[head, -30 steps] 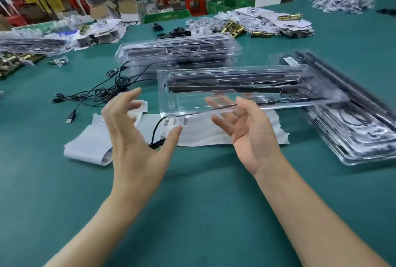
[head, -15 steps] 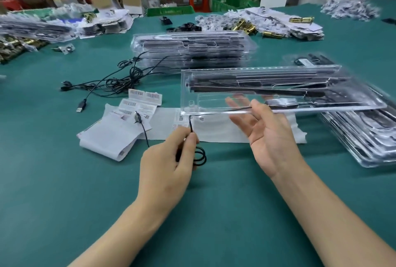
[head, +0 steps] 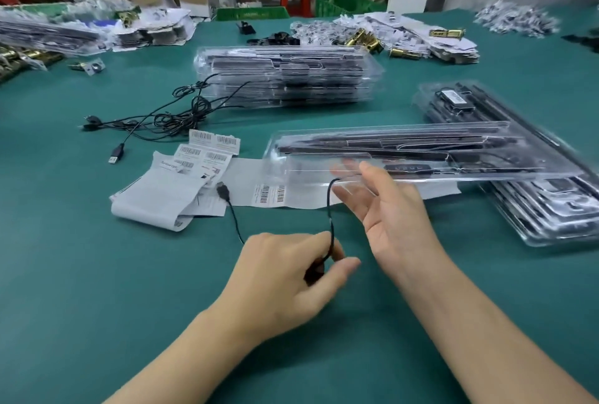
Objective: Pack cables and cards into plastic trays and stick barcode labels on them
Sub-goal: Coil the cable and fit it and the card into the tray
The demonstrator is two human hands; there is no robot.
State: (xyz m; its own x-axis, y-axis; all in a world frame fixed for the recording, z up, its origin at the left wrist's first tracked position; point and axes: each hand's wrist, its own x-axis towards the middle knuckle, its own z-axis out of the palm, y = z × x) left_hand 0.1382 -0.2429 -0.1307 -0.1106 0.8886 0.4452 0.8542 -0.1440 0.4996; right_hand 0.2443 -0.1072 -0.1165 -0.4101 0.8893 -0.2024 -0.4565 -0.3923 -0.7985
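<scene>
A long clear plastic tray (head: 421, 157) holding black strips lies across the middle of the green table (head: 97, 274). A thin black cable (head: 330, 209) runs out of its near edge down to my left hand (head: 285, 277), which pinches the cable between thumb and fingers. The cable's USB plug (head: 223, 191) lies on white paper to the left. My right hand (head: 385, 209) is held open, palm up, with its fingertips under the tray's near edge. Barcode labels (head: 270, 193) lie on a paper strip beside the tray, and more labels (head: 212, 144) lie further left.
A stack of filled trays (head: 285, 79) stands behind, another stack (head: 534, 202) at the right. Loose black cables (head: 168, 115) tangle at the left. Folded leaflets (head: 155, 199) lie near the labels. Cards, brass parts and crates fill the far edge.
My left hand closed on the cable and drew it toward me, pulling it out straighter. The right hand stayed under the tray's edge. The camera has shifted.
</scene>
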